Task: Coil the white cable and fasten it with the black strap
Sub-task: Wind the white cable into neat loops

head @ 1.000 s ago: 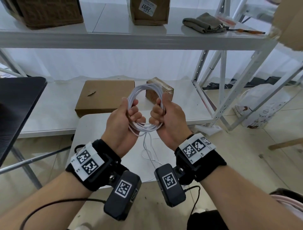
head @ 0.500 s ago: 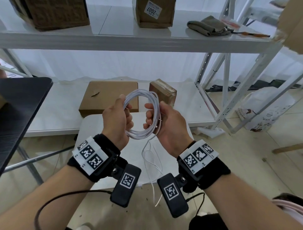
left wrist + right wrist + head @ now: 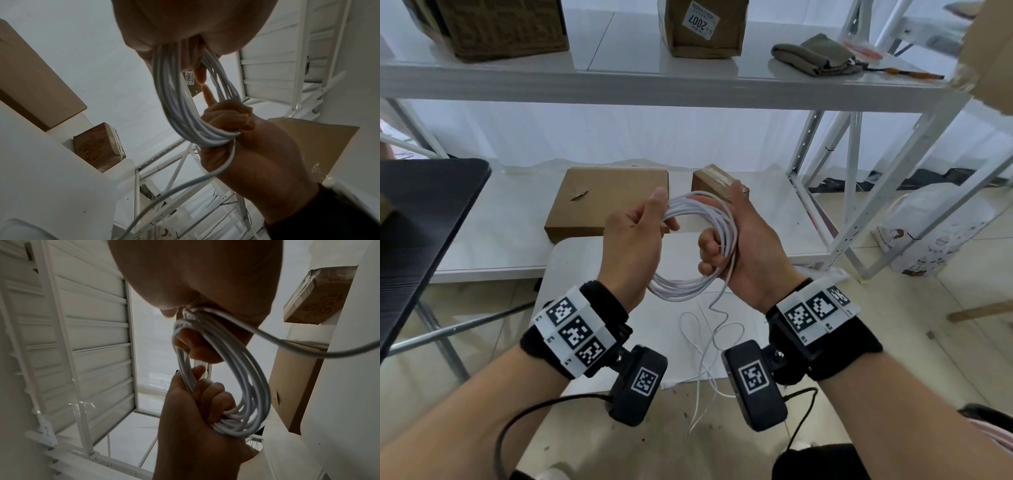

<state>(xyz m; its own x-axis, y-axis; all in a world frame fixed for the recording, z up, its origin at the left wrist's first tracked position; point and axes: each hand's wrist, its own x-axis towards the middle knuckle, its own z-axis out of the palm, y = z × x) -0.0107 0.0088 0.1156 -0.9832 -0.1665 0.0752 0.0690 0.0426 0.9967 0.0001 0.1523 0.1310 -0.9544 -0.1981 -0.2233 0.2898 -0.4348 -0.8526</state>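
Observation:
The white cable point(image 3: 681, 288) is wound into a coil of several loops, held up between both hands above a small white table point(image 3: 585, 263). My left hand point(image 3: 666, 212) pinches the coil's upper left side between thumb and fingers. My right hand point(image 3: 719, 236) grips the right side with curled fingers. A loose tail point(image 3: 717, 318) hangs from the right hand down onto the table. The left wrist view shows the coil point(image 3: 179, 105) running to the right hand point(image 3: 230, 120). In the right wrist view the coil point(image 3: 248, 379) runs to the left hand point(image 3: 197, 410). No black strap is in view.
A flat cardboard box point(image 3: 613, 198) and a small taped box point(image 3: 714, 178) lie on the low white shelf behind the table. White rack uprights point(image 3: 808, 144) stand to the right. A black table point(image 3: 421, 212) is at left, and a plastic bag point(image 3: 935, 233) on the floor at right.
My hands have moved apart and the coil has spread wider between them. The left hand now pinches the coil's upper left instead of gripping close to the right hand.

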